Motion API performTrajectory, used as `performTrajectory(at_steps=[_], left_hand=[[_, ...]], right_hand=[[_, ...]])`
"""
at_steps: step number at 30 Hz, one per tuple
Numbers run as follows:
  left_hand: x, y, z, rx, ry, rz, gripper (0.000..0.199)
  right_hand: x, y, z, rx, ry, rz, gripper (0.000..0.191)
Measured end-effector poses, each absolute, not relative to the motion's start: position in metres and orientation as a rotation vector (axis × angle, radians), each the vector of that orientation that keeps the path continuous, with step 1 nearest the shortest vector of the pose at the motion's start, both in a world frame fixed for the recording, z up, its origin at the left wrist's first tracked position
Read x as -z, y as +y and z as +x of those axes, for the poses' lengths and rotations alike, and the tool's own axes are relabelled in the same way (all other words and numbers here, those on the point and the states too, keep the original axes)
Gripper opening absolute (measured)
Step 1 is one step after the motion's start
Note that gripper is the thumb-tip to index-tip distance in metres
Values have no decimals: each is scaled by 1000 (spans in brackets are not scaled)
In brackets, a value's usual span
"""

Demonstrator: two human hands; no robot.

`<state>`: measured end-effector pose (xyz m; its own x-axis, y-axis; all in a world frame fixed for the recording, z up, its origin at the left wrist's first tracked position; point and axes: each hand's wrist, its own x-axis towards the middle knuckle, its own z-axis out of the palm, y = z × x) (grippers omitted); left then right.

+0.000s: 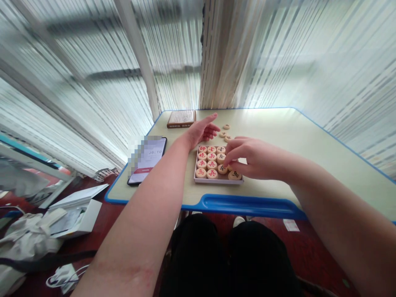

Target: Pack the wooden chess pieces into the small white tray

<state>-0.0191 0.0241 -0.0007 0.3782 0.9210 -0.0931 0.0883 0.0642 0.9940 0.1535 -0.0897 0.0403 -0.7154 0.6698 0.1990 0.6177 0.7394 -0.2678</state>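
Observation:
A shallow white box (219, 181) holds rows of round wooden Chinese chess pieces, red-marked ones (212, 164) on the left and black-marked ones (222, 169) on the right. My right hand (247, 156) reaches over the box's right side, thumb and fingers closed around a Chinese chess piece (229, 168) that they mostly cover. Some of the right column is hidden beneath that hand. Behind the box, my left hand (204, 130) is held open, thumb stretched out and fingers loosely bent, with nothing in it. Just right of it, a few loose pieces (223, 134) lie on the table.
The pale table (278, 123) has a blue rim with a blue tray groove (250, 204) at the front. A phone (151, 159) lies at the left, and a brown-sided box (181, 119) at the back left. Curtains (225, 53) hang behind. An opened white box (77, 218) sits on the floor.

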Motion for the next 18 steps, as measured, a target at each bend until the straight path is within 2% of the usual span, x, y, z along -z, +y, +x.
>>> performTrajectory(at_steps=[12,18], left_hand=[[0,23,-19,-830,1001,1367,60],[1,23,-20,-823,1017,1361,61]], right_hand=[[-39,-90,149,-284,-2773,-939,27],[-42,-87,156,-180,-2560,-960,28]])
